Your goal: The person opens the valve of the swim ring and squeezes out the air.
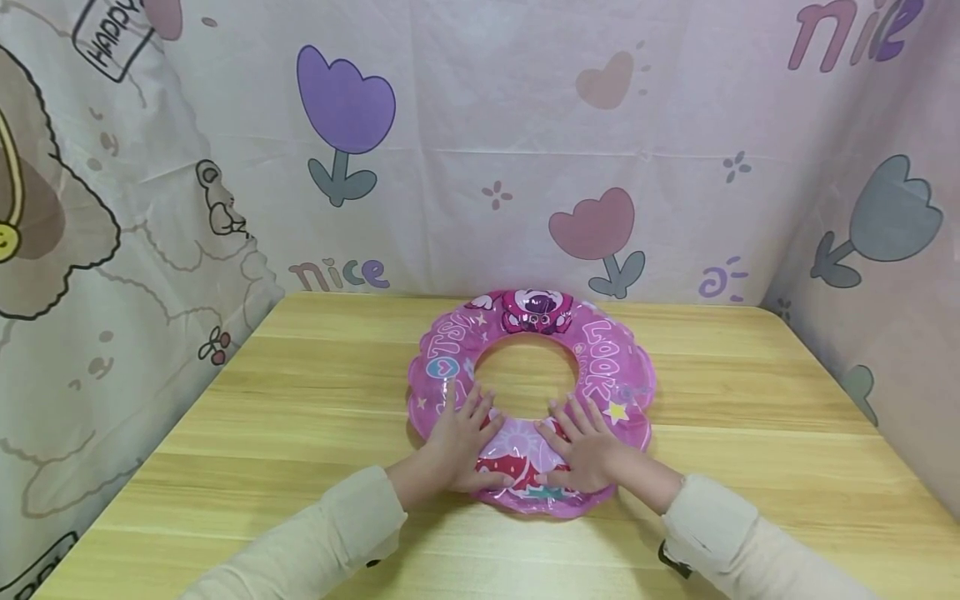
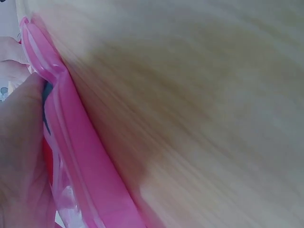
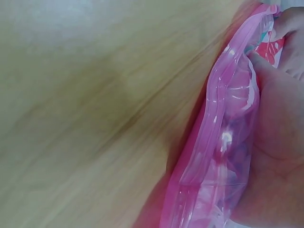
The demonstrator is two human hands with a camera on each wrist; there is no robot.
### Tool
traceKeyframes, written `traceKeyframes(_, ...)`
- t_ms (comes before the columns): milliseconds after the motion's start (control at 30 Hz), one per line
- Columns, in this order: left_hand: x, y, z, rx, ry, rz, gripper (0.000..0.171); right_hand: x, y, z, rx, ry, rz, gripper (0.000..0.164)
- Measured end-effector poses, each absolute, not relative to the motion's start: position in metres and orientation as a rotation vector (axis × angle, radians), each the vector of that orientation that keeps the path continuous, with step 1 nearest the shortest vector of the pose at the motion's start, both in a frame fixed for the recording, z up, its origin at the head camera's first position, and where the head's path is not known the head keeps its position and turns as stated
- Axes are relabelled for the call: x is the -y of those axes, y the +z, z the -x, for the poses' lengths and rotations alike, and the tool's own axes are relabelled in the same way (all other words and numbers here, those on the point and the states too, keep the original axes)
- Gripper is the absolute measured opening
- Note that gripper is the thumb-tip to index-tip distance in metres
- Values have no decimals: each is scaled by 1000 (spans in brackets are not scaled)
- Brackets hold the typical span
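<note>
A pink inflatable swim ring (image 1: 615,350) with a scalloped edge lies flat on the wooden table, printed with a bear face, letters and strawberries. On its near left part rests my left hand (image 1: 461,446), fingers spread and straight. My right hand (image 1: 588,450) lies on the near right part, its fingers spread too. The thumbs point toward each other over the strawberry print. In the left wrist view the ring's seam (image 2: 71,128) runs beside the left hand (image 2: 21,156). The right wrist view shows the right palm (image 3: 280,128) against the ring's shiny vinyl side (image 3: 213,123).
The light wooden table (image 1: 300,400) extends around the ring on all sides. Behind it hangs a pale cloth (image 1: 465,100) printed with tulips and words, and more printed cloth closes off the left and right. A dark strap (image 1: 673,560) shows under the right sleeve (image 1: 712,521).
</note>
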State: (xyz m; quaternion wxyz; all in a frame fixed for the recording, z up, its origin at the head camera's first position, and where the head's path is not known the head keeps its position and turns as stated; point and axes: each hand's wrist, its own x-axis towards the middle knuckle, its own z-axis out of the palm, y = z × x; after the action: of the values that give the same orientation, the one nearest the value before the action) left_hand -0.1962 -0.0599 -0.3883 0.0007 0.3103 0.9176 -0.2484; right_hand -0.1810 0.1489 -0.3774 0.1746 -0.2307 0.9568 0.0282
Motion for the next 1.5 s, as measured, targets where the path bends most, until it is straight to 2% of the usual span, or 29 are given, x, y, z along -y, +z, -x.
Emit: traceKeyframes(1500,58,-384,198,-2844,-666,-967,87,-161,-386,199,-2563,-37,623,85)
